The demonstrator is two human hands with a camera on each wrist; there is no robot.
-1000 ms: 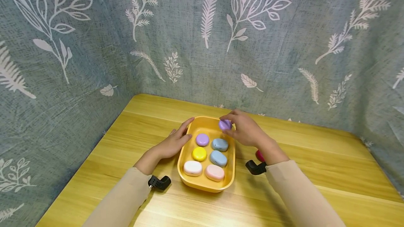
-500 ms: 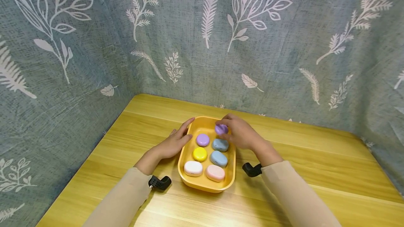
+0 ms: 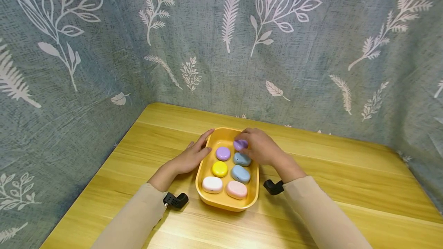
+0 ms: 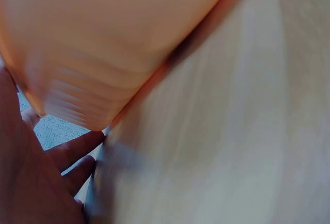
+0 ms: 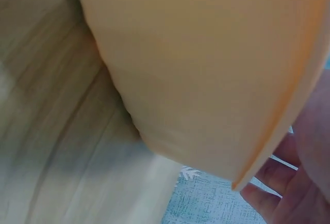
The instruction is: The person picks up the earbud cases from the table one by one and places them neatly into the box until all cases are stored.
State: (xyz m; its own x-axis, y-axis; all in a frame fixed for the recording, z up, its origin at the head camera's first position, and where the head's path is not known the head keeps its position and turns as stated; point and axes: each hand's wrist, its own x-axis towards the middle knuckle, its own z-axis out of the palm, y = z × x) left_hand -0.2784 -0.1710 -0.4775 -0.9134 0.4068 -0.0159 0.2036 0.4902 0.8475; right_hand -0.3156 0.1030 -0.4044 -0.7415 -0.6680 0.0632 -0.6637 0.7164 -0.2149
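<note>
A yellow-orange tray (image 3: 226,205) stands on the table in the head view. My right hand (image 3: 260,147) pinches a round purple earbud case (image 3: 239,145) inside its far right part, just behind a blue-grey oval case (image 3: 242,159). My left hand (image 3: 188,158) rests along the tray's left side, thumb at the rim and fingers extended outside. Also in the tray lie another purple case (image 3: 223,153), a yellow case (image 3: 219,169), a light blue case (image 3: 240,174), a white case (image 3: 212,184) and a pink case (image 3: 237,190). Both wrist views mostly show the tray's outer wall (image 4: 103,38).
The wooden table (image 3: 339,172) extends to both sides of the tray. A blue-grey patterned curtain (image 3: 207,87) rises behind it and on the left. Black wrist cameras (image 3: 175,200) sit at both cuffs.
My right hand has moved left and toward me, bringing the purple case from the tray's right rim down beside the blue-grey case. A red object by the right wrist is now hidden. My left hand stays put.
</note>
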